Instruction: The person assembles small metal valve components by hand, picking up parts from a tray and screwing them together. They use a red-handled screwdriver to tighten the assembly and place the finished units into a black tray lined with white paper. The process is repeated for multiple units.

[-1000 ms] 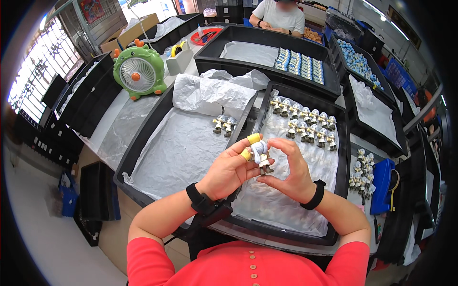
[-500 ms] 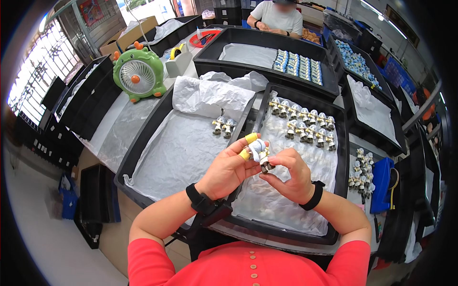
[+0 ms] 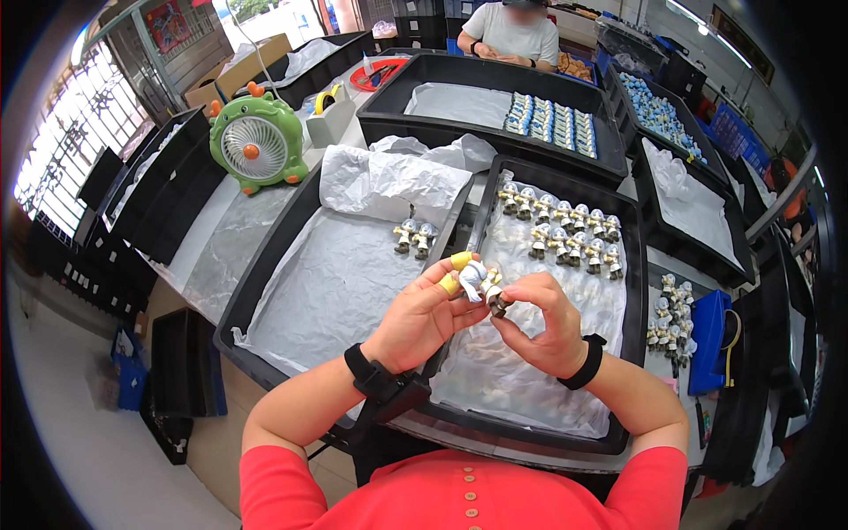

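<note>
The left hand [image 3: 413,325] has thumb and forefinger, both in yellow finger covers, pinching a small pale-haired figurine [image 3: 474,279] by its upper part, up over the near trays. The right hand [image 3: 552,331] is the one that changed: a second ago its thumb and forefinger stood wide apart, and now they pinch around the dark boots. The figurine, nearly upright then, leans now, boots toward the right hand. Beneath, nothing has shifted: the left tray [image 3: 265,265] keeps its pair of figurines [image 3: 415,237] at the far right, the right tray [image 3: 634,291] its two far rows. Farther off, the green fan [image 3: 256,141] stands where it was, and a co-worker [image 3: 512,35] sits beyond the far tray [image 3: 380,115].
</note>
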`<state>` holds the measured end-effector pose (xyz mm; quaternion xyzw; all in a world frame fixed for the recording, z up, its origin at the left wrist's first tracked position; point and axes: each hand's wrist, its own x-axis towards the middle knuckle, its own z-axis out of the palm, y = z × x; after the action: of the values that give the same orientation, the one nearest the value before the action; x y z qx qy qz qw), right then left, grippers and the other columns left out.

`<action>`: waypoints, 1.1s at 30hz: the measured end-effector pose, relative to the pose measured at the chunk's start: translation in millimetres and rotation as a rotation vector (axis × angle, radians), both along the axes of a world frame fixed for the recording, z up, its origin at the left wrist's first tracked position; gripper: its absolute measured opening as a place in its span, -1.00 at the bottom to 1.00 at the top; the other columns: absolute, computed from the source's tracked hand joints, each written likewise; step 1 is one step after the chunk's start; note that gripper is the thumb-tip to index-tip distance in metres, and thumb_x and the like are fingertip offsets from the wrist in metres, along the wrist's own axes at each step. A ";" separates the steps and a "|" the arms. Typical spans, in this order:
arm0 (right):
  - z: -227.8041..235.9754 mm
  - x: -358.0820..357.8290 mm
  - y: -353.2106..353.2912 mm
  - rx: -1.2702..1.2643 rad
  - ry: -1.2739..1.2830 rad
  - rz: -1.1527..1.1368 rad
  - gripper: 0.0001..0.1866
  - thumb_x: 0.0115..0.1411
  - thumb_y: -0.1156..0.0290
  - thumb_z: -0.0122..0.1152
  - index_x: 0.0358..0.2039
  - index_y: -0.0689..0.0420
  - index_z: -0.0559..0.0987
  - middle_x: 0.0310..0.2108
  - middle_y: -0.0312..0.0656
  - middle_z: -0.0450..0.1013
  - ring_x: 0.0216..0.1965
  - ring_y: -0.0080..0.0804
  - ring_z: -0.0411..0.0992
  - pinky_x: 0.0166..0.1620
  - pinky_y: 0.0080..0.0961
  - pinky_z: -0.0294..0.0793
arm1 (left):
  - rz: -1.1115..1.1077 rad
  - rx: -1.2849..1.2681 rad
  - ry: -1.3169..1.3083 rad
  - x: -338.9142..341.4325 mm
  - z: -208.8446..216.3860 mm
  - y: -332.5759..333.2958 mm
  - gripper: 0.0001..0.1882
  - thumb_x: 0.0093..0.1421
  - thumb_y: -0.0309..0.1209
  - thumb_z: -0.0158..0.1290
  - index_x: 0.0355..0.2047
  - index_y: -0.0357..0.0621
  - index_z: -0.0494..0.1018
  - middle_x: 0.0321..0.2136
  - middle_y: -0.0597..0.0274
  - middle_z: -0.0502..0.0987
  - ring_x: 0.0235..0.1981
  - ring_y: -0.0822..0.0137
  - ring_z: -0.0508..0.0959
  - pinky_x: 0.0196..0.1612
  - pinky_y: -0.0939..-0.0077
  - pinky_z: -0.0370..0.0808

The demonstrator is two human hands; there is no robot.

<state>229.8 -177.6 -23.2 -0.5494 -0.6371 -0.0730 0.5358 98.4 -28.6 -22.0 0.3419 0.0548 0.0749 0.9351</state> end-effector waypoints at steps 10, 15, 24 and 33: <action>0.3 -1.4 -0.2 -0.092 0.147 -0.067 -0.50 -0.13 0.70 0.29 -0.13 0.15 0.39 -0.26 -0.12 0.41 -0.27 -0.32 0.45 -0.21 -0.50 0.46 | 0.046 0.042 0.020 -0.7 1.0 -0.1 -0.56 0.28 -0.34 -0.09 0.15 -0.05 0.17 -0.04 0.26 0.40 -0.04 0.33 0.44 0.05 0.34 0.37; -0.3 -4.6 0.1 -0.128 0.120 -0.025 -0.51 -0.12 0.66 0.33 -0.13 0.15 0.40 -0.29 -0.13 0.40 -0.30 -0.33 0.46 -0.24 -0.51 0.47 | 0.054 0.055 0.049 -1.4 -2.0 0.8 -0.53 0.29 -0.29 -0.10 0.18 -0.08 0.14 -0.02 0.21 0.38 -0.03 0.34 0.42 0.01 0.38 0.40; -1.1 -3.5 0.0 -0.154 0.116 -0.036 -0.52 -0.11 0.65 0.33 -0.14 0.15 0.41 -0.29 -0.13 0.39 -0.31 -0.33 0.46 -0.24 -0.51 0.47 | 0.049 0.081 0.076 -0.1 -3.4 1.7 -0.52 0.30 -0.28 -0.11 0.19 -0.08 0.13 -0.01 0.21 0.37 -0.04 0.35 0.42 0.00 0.37 0.39; -6.5 -3.5 3.2 -0.160 0.147 -0.012 -0.53 -0.10 0.66 0.30 -0.13 0.17 0.41 -0.29 -0.14 0.37 -0.30 -0.33 0.43 -0.25 -0.51 0.46 | 0.072 0.100 0.097 -0.1 -4.5 1.4 -0.53 0.30 -0.27 -0.11 0.19 -0.06 0.13 -0.04 0.26 0.39 -0.07 0.40 0.42 -0.01 0.40 0.39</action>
<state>226.3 -174.5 -29.8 -0.5981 -0.5965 0.0155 0.5349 98.3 -27.3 -26.5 0.3893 0.1082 0.0944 0.9099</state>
